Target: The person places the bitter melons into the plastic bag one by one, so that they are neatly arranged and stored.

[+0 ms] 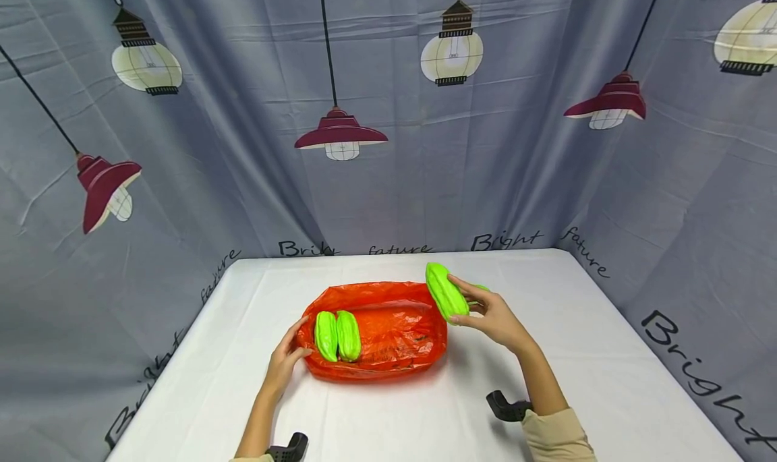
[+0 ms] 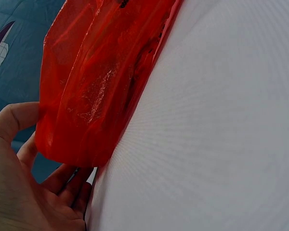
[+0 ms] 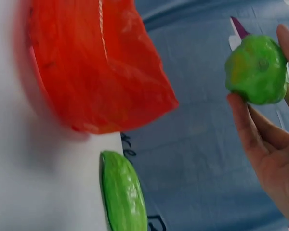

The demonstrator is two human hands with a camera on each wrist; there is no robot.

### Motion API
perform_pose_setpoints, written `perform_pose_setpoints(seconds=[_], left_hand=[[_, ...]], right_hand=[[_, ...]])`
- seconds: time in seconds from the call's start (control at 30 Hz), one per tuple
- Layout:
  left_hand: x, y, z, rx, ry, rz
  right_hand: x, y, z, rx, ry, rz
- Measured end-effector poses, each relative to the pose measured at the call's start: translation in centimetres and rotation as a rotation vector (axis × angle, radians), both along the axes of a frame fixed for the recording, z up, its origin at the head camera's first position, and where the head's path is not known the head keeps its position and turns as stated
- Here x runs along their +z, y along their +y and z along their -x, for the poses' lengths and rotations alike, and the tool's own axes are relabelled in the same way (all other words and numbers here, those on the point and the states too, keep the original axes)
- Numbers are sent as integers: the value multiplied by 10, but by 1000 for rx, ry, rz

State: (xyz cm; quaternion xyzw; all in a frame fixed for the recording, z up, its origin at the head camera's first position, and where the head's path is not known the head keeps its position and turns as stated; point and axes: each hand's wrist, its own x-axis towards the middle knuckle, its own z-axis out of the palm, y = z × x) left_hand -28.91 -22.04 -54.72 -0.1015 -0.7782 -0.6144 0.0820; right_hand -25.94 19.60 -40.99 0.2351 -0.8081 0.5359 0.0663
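White tabletop (image 1: 388,421), red plastic bag (image 1: 397,324) on it, grey-blue lamp-print curtain (image 1: 388,202) behind.

Tabletop vegetable (image 3: 123,192) mostly hidden in head view, red bag (image 2: 84,96) cropped in wrist views

A white-covered table (image 1: 376,421) bears an open red plastic bag (image 1: 397,330) near its middle and, to the right, one green ridged vegetable (image 3: 124,192) lying lengthwise
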Motion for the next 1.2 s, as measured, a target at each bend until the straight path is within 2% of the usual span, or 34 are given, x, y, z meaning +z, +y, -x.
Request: perform_pose_setpoints(seconds=[0.1, 0.23, 0.33, 0.4, 0.57, 0.67, 0.87, 1.07, 1.2], left_hand=[[6, 1, -4, 8, -28, -7], [21, 6, -13, 5, -40, -13], [27, 8, -16, -3, -33, -20], [23, 7, -14, 3, -35, -15], [6, 1, -5, 23, -25, 20], [1, 0, -1, 18, -27, 18], [2, 0, -1, 11, -52, -10], [0, 0, -1, 8, -22, -15], [7, 1, -5, 11, -15, 3]], right_hand=[[2, -12, -1, -25, 57, -49], [-12, -23, 7, -50, 116, -96], [-23, -32, 15, -65, 134, -113], [-26, -39, 18, -73, 135, -109], [-31, -59, 19, -99, 137, -117], [-34, -70, 20, -123, 135, -112], [-40, -90, 22, -159, 127, -66], [-49, -102, 23, -148, 92, -33], [-55, -108, 24, -131, 55, -31]])
